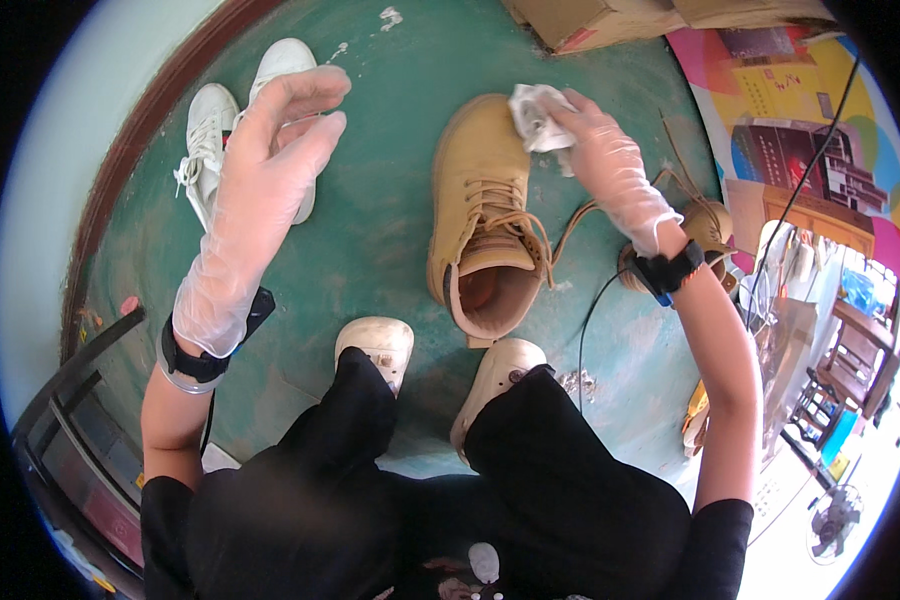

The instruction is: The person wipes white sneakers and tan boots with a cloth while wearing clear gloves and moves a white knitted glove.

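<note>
A tan lace-up ankle boot (487, 142) lies on the green floor (367, 247), its toe pointing away from me and its laces loose. My right hand (611, 154), in a clear thin glove, grips a crumpled white cloth or tissue (536, 124) at the right side of the boot's toe. My left hand (277, 142), gloved the same way, is raised to the left of the boot, fingers curved and apart, holding nothing. It partly covers a pair of white lace-up sneakers (208, 124). The second tan boot (709, 225) sits beyond my right wrist, partly hidden by it.
Cardboard boxes (592, 22) stand at the top, and a colourful printed sheet (810, 142) at the right. A black cable (583, 352) runs down from my right wrist. A black metal frame (75, 420) is at lower left; a fan (836, 521) and a wooden chair (855, 356) are at far right.
</note>
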Motion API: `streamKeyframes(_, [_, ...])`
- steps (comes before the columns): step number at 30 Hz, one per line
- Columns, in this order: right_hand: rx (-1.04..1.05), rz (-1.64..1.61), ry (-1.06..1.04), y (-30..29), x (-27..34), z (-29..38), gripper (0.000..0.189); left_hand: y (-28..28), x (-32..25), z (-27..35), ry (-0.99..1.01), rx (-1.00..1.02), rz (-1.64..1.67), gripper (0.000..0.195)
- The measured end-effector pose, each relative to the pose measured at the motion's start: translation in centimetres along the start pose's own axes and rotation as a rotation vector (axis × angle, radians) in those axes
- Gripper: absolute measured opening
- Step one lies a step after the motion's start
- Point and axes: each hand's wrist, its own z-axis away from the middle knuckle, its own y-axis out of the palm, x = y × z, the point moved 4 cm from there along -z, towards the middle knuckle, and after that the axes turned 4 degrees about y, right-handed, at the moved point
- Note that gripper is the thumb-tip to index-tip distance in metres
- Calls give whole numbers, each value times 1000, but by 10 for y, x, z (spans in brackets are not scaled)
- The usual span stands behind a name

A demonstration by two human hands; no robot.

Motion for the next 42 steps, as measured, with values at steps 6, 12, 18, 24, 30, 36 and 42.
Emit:
streamKeyframes(6, [35, 5, -235, 12, 34, 19, 51, 31, -5, 1, 60, 111, -7, 26])
streamKeyframes(12, [-139, -164, 46, -10, 3, 14, 49, 87, -23, 12, 281, 344, -122, 25])
streamKeyframes(18, [45, 17, -201, 22, 21, 23, 53, 134, -26, 52, 485, 696, -359, 32])
streamKeyframes(24, [-123, -269, 179, 9, -13, 13, 50, 132, -18, 60, 588, 675, -560, 47])
streamKeyframes(30, [6, -165, 8, 22, 12, 19, 56, 141, -14, 67, 830, 580, -810, 58])
streamKeyframes(36, [-212, -499, 118, -3, 13, 25, 53, 139, -9, 67, 823, 578, -835, 52])
streamKeyframes(42, [-25, -423, 130, 19, 11, 54, 53, 135, 2, 72, 795, 533, -805, 47])
